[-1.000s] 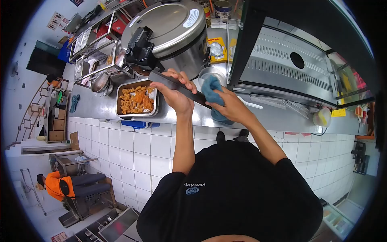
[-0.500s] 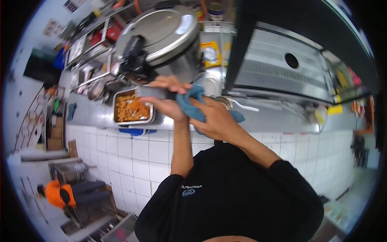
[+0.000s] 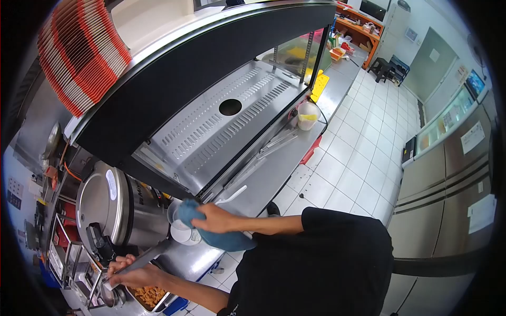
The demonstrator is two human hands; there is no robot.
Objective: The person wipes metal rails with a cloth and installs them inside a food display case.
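My right hand (image 3: 217, 218) is closed on a blue cloth (image 3: 226, 241), part of which hangs below the fingers. The bunched end of the cloth is over a clear round container (image 3: 176, 217) and a white round dish on the counter. My left hand (image 3: 134, 275) is closed around a long, flat metal blade (image 3: 147, 256) that slants across the palm; its exact kind is not clear. Below the left hand sits a metal tray of brown fried pieces (image 3: 149, 296), partly covered by my forearm.
A large steel cooker (image 3: 108, 205) stands beside the left hand. The glass display warmer (image 3: 232, 131) rises over the steel counter (image 3: 274, 176). Farther along are a white handle (image 3: 232, 194), metal tongs and a plastic tub (image 3: 308, 117). Steel fridges stand at right.
My view has swung to the right. My hands, close together before at the cloth and blade, are now apart: the right has the cloth, the left the blade.
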